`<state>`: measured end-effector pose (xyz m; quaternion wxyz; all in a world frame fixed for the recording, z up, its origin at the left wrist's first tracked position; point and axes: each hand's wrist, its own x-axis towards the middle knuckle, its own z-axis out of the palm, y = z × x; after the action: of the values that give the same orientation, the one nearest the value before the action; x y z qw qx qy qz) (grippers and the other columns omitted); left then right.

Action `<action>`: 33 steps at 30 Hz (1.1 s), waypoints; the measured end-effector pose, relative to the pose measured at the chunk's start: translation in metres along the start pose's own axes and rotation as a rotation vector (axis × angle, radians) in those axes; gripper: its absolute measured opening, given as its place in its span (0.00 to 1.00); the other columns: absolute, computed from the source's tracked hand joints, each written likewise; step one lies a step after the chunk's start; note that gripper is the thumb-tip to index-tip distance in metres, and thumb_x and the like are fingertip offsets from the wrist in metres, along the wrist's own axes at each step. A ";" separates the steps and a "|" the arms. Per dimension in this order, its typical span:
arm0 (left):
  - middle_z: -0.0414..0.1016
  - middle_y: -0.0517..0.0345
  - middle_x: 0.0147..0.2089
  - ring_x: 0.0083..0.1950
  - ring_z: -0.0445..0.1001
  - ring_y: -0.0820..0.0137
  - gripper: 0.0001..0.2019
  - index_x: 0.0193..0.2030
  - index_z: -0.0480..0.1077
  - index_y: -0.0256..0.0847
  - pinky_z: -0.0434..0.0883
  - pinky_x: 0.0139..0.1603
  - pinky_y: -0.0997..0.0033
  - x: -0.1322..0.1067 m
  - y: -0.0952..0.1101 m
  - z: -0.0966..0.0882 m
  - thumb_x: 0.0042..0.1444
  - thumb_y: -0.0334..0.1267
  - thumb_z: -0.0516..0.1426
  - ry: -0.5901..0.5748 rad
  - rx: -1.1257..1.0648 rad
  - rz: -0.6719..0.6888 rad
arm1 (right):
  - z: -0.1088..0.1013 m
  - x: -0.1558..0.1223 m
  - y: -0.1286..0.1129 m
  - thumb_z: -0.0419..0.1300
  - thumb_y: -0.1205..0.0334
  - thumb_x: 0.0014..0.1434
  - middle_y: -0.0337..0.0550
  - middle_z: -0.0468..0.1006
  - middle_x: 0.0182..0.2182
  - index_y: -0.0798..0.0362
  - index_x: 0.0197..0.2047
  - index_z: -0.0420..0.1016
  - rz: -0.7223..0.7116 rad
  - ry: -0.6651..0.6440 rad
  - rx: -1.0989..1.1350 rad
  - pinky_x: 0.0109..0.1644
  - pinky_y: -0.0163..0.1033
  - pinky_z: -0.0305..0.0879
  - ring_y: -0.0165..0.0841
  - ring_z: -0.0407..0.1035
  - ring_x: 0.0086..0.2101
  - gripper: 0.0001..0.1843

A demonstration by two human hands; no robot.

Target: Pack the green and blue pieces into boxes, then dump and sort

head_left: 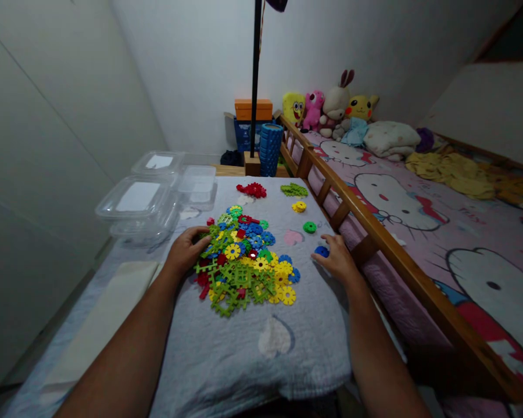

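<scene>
A mixed pile of plastic snowflake discs and lattice-shaped building pieces (239, 273), in green, yellow, blue and red, covers the middle of the grey cloth. My left hand (188, 249) rests at the pile's left edge, thumb and fingers apart, fingertips against green pieces. On the right, my right hand (339, 258) is open around blue snowflake discs (321, 251), which lie between thumb and forefinger; whether it touches them is unclear. Farther back sit green discs (309, 227), yellow discs (299, 206), green lattice pieces (294, 190) and a heap of red pieces (253, 190).
Clear plastic boxes with lids (135, 197) stand stacked at the left, near a folded cream cloth (108, 302). A wooden bed rail (375, 232) runs along the right side. At the back are a blue vase (271, 150) and a black pole on a wooden base (251, 164).
</scene>
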<state>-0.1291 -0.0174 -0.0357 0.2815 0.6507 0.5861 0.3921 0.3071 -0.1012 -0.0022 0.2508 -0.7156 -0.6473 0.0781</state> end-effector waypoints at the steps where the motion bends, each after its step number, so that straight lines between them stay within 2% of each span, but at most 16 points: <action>1: 0.79 0.49 0.50 0.50 0.76 0.57 0.24 0.47 0.76 0.40 0.71 0.55 0.59 0.000 0.000 0.000 0.50 0.56 0.59 0.000 0.002 0.001 | 0.001 0.000 -0.007 0.67 0.57 0.52 0.49 0.71 0.47 0.51 0.54 0.75 -0.042 -0.004 0.029 0.53 0.43 0.66 0.41 0.69 0.46 0.25; 3: 0.79 0.49 0.49 0.50 0.76 0.57 0.24 0.46 0.76 0.39 0.71 0.55 0.59 0.000 0.000 0.000 0.50 0.56 0.59 0.000 0.000 0.001 | 0.006 0.000 -0.022 0.63 0.60 0.57 0.46 0.73 0.44 0.51 0.50 0.76 -0.166 -0.097 0.096 0.52 0.42 0.66 0.38 0.69 0.44 0.17; 5: 0.79 0.49 0.49 0.50 0.76 0.57 0.25 0.47 0.76 0.39 0.71 0.55 0.59 -0.001 0.001 0.000 0.51 0.56 0.59 -0.004 -0.008 0.002 | 0.015 -0.002 -0.037 0.59 0.66 0.59 0.46 0.74 0.42 0.51 0.48 0.77 -0.282 -0.229 0.134 0.53 0.42 0.65 0.37 0.68 0.44 0.13; 7: 0.79 0.49 0.49 0.50 0.76 0.58 0.24 0.47 0.76 0.39 0.71 0.55 0.59 -0.001 0.001 0.000 0.51 0.56 0.59 -0.007 -0.010 0.000 | 0.024 -0.005 -0.050 0.57 0.71 0.58 0.47 0.73 0.45 0.52 0.51 0.77 -0.359 -0.317 0.110 0.56 0.43 0.62 0.38 0.67 0.47 0.18; 10: 0.79 0.49 0.49 0.49 0.76 0.58 0.24 0.47 0.76 0.39 0.71 0.55 0.58 -0.001 0.001 0.000 0.51 0.56 0.59 -0.007 0.004 -0.005 | 0.033 -0.010 -0.059 0.55 0.76 0.54 0.50 0.70 0.50 0.53 0.56 0.75 -0.406 -0.364 0.025 0.58 0.43 0.59 0.39 0.63 0.50 0.27; 14: 0.79 0.49 0.49 0.49 0.76 0.58 0.24 0.47 0.76 0.40 0.71 0.54 0.58 -0.001 0.001 0.000 0.51 0.56 0.58 0.000 0.006 -0.004 | 0.033 -0.012 -0.060 0.55 0.76 0.52 0.49 0.69 0.49 0.52 0.53 0.75 -0.400 -0.376 0.003 0.58 0.43 0.58 0.40 0.62 0.50 0.26; 17: 0.79 0.49 0.48 0.49 0.76 0.58 0.24 0.46 0.76 0.40 0.72 0.53 0.59 -0.001 0.002 0.000 0.50 0.56 0.59 0.001 -0.006 -0.005 | 0.034 -0.010 -0.059 0.55 0.75 0.49 0.48 0.70 0.45 0.53 0.47 0.74 -0.375 -0.348 0.051 0.54 0.42 0.60 0.40 0.63 0.48 0.22; 20: 0.80 0.49 0.48 0.49 0.76 0.58 0.24 0.46 0.76 0.40 0.72 0.54 0.59 -0.001 0.002 0.000 0.50 0.56 0.59 -0.001 -0.007 -0.009 | 0.037 -0.007 -0.057 0.55 0.74 0.46 0.44 0.71 0.39 0.53 0.40 0.71 -0.334 -0.317 0.171 0.47 0.39 0.61 0.36 0.65 0.41 0.16; 22: 0.79 0.49 0.49 0.49 0.76 0.58 0.24 0.47 0.76 0.40 0.71 0.54 0.58 -0.001 0.002 0.000 0.50 0.56 0.59 -0.004 -0.007 -0.008 | 0.036 -0.005 -0.056 0.55 0.71 0.49 0.39 0.71 0.33 0.52 0.36 0.69 -0.274 -0.316 0.297 0.40 0.37 0.61 0.33 0.65 0.35 0.10; 24: 0.79 0.49 0.49 0.50 0.76 0.57 0.24 0.47 0.76 0.40 0.71 0.54 0.58 -0.001 0.002 0.000 0.50 0.56 0.59 -0.008 -0.013 -0.004 | 0.030 -0.004 -0.052 0.56 0.66 0.52 0.36 0.70 0.28 0.51 0.34 0.69 -0.177 -0.262 0.421 0.36 0.36 0.60 0.31 0.64 0.30 0.04; 29: 0.79 0.48 0.50 0.51 0.76 0.57 0.24 0.46 0.76 0.39 0.71 0.56 0.58 -0.001 0.003 -0.001 0.50 0.56 0.59 -0.009 -0.003 -0.002 | 0.004 0.003 -0.024 0.60 0.53 0.54 0.39 0.76 0.29 0.52 0.36 0.74 0.054 0.054 0.590 0.36 0.37 0.63 0.33 0.68 0.31 0.11; 31: 0.79 0.49 0.50 0.50 0.76 0.57 0.25 0.47 0.76 0.39 0.71 0.56 0.58 -0.002 0.004 -0.001 0.50 0.56 0.59 -0.007 0.001 -0.010 | -0.002 0.005 -0.006 0.62 0.52 0.52 0.41 0.77 0.29 0.52 0.35 0.76 0.131 0.108 0.592 0.35 0.38 0.64 0.34 0.69 0.30 0.13; 33: 0.79 0.49 0.51 0.50 0.76 0.57 0.25 0.48 0.76 0.39 0.71 0.56 0.58 -0.002 0.005 -0.001 0.51 0.56 0.59 -0.008 0.004 -0.019 | -0.003 0.007 0.010 0.63 0.52 0.50 0.42 0.77 0.29 0.52 0.35 0.76 0.183 0.106 0.583 0.35 0.38 0.64 0.34 0.69 0.30 0.13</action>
<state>-0.1276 -0.0205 -0.0312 0.2864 0.6473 0.5917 0.3857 0.3188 -0.0957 -0.0028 0.4710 -0.6718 -0.5165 0.2452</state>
